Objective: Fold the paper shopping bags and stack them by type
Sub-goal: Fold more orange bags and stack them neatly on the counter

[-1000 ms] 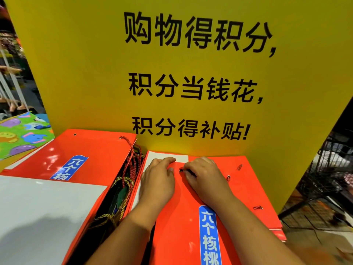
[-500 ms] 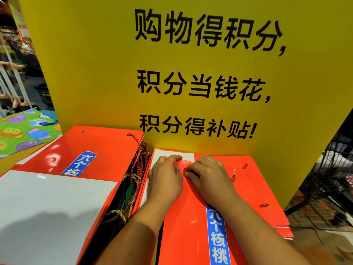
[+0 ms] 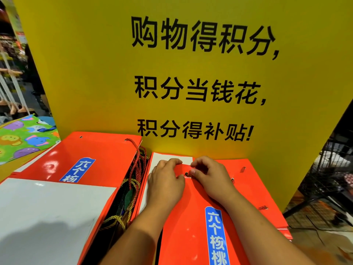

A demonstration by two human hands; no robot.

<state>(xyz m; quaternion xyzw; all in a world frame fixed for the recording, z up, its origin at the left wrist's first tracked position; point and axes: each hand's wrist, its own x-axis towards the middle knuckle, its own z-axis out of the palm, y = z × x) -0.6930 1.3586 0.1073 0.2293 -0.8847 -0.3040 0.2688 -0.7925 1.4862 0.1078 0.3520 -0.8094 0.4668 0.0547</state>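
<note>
My left hand (image 3: pixel 166 186) pressing flat, fingers straight, on the red paper bag (image 3: pixel 187 217), my right hand (image 3: pixel 210 178) curled, pinching a small dark cord end (image 3: pixel 186 174) there, yellow sign (image 3: pixel 95 73) behind.

A: Back of scene?
B: Sign (image 3: pixel 191 73), upright behind everything.
A: In front of it?
B: Left stack (image 3: pixel 99 155) and right stack (image 3: pixel 248 197) side by side, cords (image 3: pixel 133 180) between. Left hand (image 3: pixel 164 180) and right hand (image 3: pixel 212 176) on right stack, near its far edge. Mat (image 3: pixel 23 138) far left; rack (image 3: pixel 328 178) far right.
</note>
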